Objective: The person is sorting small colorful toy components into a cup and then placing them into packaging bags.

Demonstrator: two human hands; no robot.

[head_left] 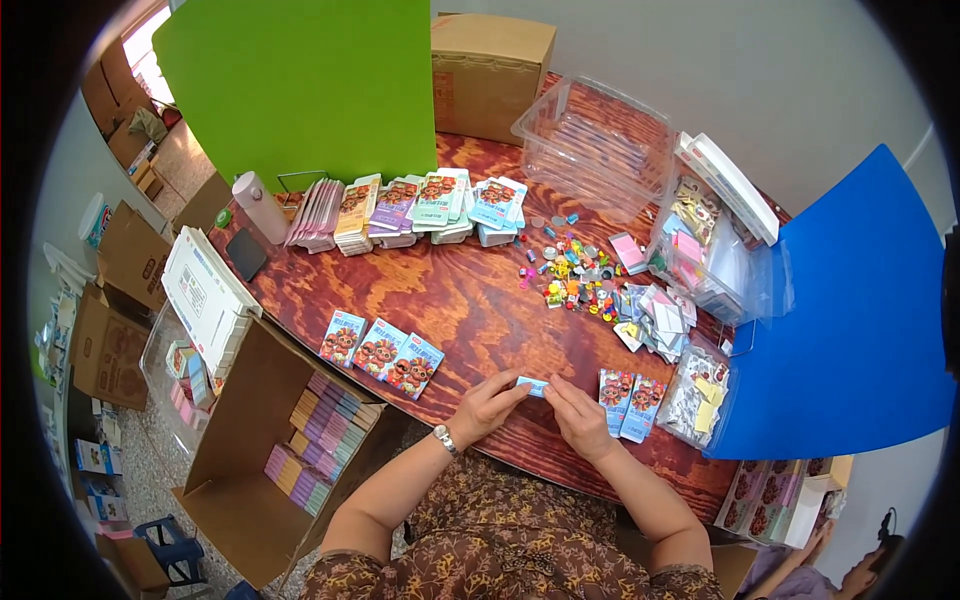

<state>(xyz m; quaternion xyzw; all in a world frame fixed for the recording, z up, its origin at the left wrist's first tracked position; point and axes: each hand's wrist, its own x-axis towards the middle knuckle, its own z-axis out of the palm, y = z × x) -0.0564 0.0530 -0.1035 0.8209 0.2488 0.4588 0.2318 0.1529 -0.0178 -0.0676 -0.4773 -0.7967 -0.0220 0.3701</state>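
Near the table's front edge, my left hand (pixel 488 402) and my right hand (pixel 581 414) pinch a small light-blue box (pixel 533 386) between them, one at each end. Its narrow side faces up. To the left of my hands lie three blue printed boxes (pixel 379 353) in a slanting row. Just beyond my right hand are two more boxes of that kind, side by side (pixel 641 402). Small colourful toy trinkets (pixel 575 270) are scattered in a heap on the table, with a loose pile of small cards and packets (pixel 655 318) beside them.
Stacks of flat printed cartons (pixel 357 212) line the back, before a green panel (pixel 310 80). Clear tubs (pixel 597 140) and a blue panel (pixel 850 330) border the right. A carton of coloured boxes (pixel 240 450) stands lower left. A pink bottle (pixel 262 207) stands back left.
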